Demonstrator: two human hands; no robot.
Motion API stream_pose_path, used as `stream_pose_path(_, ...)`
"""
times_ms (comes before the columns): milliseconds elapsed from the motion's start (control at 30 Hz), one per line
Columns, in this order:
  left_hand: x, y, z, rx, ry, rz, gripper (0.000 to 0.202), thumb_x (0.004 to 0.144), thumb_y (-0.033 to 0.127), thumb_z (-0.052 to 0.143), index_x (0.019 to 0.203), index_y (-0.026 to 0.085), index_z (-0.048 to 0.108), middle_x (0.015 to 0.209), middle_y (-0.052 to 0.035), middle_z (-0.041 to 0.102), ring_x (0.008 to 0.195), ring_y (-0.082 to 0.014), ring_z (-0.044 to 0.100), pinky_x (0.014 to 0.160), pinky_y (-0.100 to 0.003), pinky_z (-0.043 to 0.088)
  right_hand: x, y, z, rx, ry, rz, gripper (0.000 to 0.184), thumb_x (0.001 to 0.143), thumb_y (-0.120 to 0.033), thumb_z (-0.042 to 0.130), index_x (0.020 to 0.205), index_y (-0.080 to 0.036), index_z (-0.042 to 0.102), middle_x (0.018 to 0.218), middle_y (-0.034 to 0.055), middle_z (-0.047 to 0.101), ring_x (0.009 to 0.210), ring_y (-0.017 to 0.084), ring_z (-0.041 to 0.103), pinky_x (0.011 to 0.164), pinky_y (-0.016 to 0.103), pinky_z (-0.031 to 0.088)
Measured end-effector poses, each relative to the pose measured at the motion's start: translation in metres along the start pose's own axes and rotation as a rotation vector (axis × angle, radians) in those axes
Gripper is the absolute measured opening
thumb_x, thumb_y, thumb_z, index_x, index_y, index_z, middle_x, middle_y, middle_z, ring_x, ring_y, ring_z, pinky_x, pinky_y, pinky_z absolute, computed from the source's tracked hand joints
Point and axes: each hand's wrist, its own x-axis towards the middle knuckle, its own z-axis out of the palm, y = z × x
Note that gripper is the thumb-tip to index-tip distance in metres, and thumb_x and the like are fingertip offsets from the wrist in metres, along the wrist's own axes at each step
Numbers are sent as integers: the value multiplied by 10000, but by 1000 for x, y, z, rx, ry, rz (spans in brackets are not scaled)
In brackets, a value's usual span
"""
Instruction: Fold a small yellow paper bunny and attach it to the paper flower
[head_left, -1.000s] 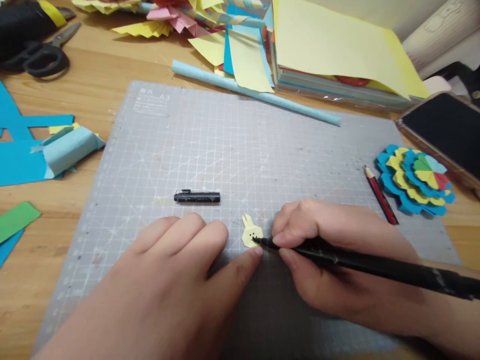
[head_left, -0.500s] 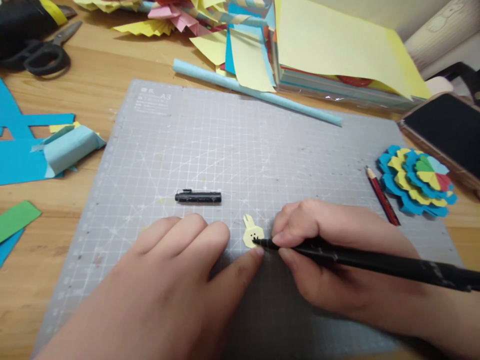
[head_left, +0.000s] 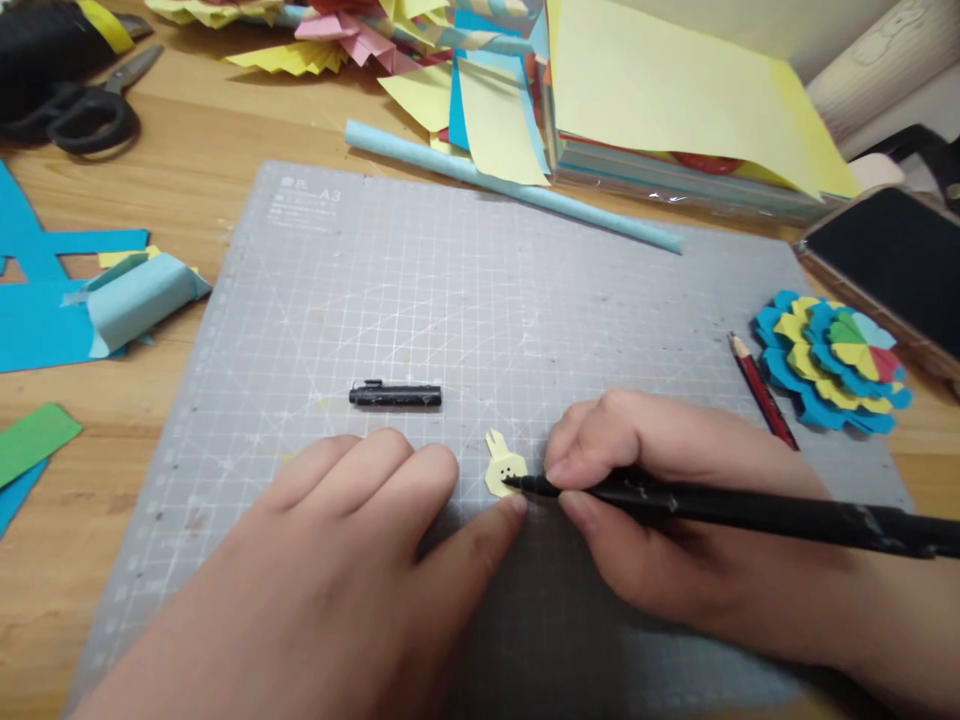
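Note:
A small pale yellow paper rabbit head (head_left: 496, 465) with inked dots for a face lies on the grey cutting mat (head_left: 420, 270). My left hand (head_left: 360, 540) rests on the mat with its fingers curled under, and its outstretched thumb holds down the rabbit's lower edge. My right hand (head_left: 637, 480) is closed around a black marker pen (head_left: 720, 510) in a writing grip. The marker's tip touches the rabbit's face near the mouth. Above my left fingers lies the black pen cap (head_left: 395, 396).
A red pencil (head_left: 765, 395) and a layered paper flower (head_left: 832, 360) lie at right, beside a phone (head_left: 892, 260). A blue paper tube (head_left: 510, 185) crosses the mat's far edge before a paper stack (head_left: 675, 90). Scissors (head_left: 97, 110) and blue paper scraps (head_left: 45, 310) lie left.
The marker's tip has shifted slightly left on the rabbit's face, and its rear end has risen a little in view. My left hand has hardly moved.

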Motion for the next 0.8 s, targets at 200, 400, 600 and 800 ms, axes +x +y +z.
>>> stream_pose_path(200,-3,0,2,6,9,8,368,833,82,404,1026,293,636,735,-12,498,661,-205,392,622,-362,280,-1,4,1,9,-25,-46,219,719,4,527,759,-205,473,698,-23,612,625,112,596,552,237,476)
stream_pose_path(400,0,0,0,-8,15,-5,376,839,89,406,1042,301,642,743,-12,520,664,-207,413,626,-360,293,1,1,1,34,-39,-34,230,687,22,507,710,-201,457,663,-26,585,588,108,565,517,234,441)
stream_pose_path(600,2,0,1,-16,48,0,402,835,60,411,1040,316,645,736,-1,531,669,-200,432,624,-345,316,2,6,-8,231,117,179,149,761,-74,567,712,-208,524,600,-25,569,545,118,530,470,233,408)
stream_pose_path(800,-2,-2,-1,-13,23,13,400,848,114,437,1141,322,613,775,-13,542,687,-205,442,621,-350,336,11,17,-13,780,282,354,119,809,-185,615,704,-201,560,572,-21,573,485,89,442,439,220,324)
